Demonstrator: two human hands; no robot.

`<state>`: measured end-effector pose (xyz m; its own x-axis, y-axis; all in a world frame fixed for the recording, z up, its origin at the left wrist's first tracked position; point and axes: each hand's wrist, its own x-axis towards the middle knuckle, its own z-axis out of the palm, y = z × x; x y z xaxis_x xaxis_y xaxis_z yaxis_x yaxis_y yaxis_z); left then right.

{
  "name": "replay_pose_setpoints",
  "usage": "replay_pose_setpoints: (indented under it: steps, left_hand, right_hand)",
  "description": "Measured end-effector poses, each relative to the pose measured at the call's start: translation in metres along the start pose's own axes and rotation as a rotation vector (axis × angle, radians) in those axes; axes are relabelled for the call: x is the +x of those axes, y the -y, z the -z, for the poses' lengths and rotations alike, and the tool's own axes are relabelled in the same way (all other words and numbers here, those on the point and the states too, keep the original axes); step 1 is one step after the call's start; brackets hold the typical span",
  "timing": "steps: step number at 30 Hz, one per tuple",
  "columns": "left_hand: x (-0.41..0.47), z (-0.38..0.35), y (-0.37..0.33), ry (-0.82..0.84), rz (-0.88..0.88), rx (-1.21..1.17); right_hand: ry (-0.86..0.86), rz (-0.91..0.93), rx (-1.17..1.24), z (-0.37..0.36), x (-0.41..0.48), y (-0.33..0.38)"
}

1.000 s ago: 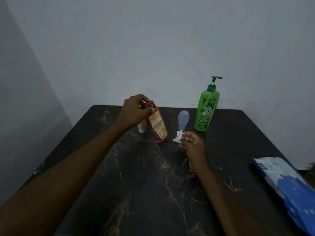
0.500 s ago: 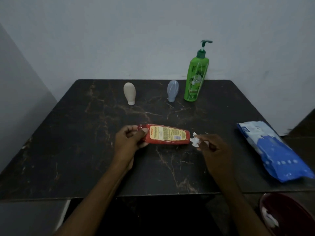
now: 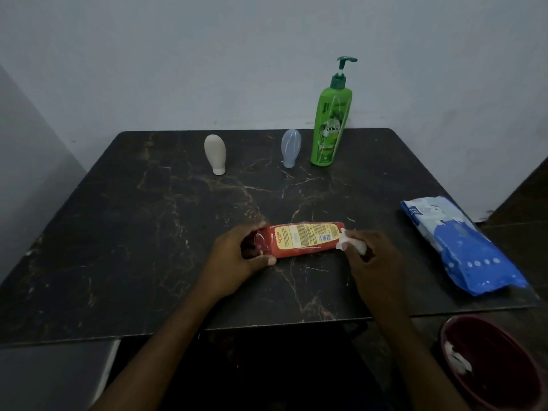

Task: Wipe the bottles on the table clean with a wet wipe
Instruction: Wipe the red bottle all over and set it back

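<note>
Dark marble-look table with brown veins. Far beyond left hand: beige squeeze bottle, standing cap-down. Far beyond right hand: translucent blue squeeze bottle, cap-down, with upright green pump bottle just beside it. Right of right hand, apart: blue wet wipe pack, lying flat. Between hands: red bottle on its side, contact with tabletop unclear.

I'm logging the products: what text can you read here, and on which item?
"atika": green pump bottle, big white letters, start unclear.
"Henna": same bottle, upper side, faint.
Red bottle in the left hand: yellow label print and barcode too blurred.
Blue wipe pack: print too small.
Beige bottle, bluish bottle, wet wipe in the right hand: no text seen.
</note>
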<state>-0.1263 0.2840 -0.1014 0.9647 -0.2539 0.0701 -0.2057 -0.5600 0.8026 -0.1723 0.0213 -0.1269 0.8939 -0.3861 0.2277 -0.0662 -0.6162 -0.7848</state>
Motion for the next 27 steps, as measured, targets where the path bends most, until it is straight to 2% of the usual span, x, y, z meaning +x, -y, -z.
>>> replay_pose_setpoints:
  steps: [6, 13, 18, 23, 25, 27]
  left_hand:
    - [-0.003, -0.004, 0.002, -0.026, -0.1, 0.181]
    - [-0.001, -0.006, 0.008, -0.029, -0.123, 0.18]
    - [-0.001, -0.008, 0.01, -0.046, -0.142, 0.193]
    - [-0.001, -0.009, 0.013, -0.075, -0.177, 0.217]
    - [-0.001, -0.009, 0.013, -0.072, -0.182, 0.22]
    - [0.001, -0.009, 0.015, -0.065, -0.178, 0.211]
  right_hand:
    - [-0.045, -0.052, -0.017, 0.002, -0.001, 0.004]
    - [-0.053, -0.079, -0.082, -0.002, -0.002, 0.011]
    - [0.04, 0.02, -0.147, -0.032, -0.031, 0.043]
    - [0.109, 0.228, -0.138, -0.056, -0.055, 0.067]
    - [0.132, 0.251, -0.142, -0.053, -0.053, 0.065]
    - [0.141, 0.196, -0.129, -0.045, -0.044, 0.057]
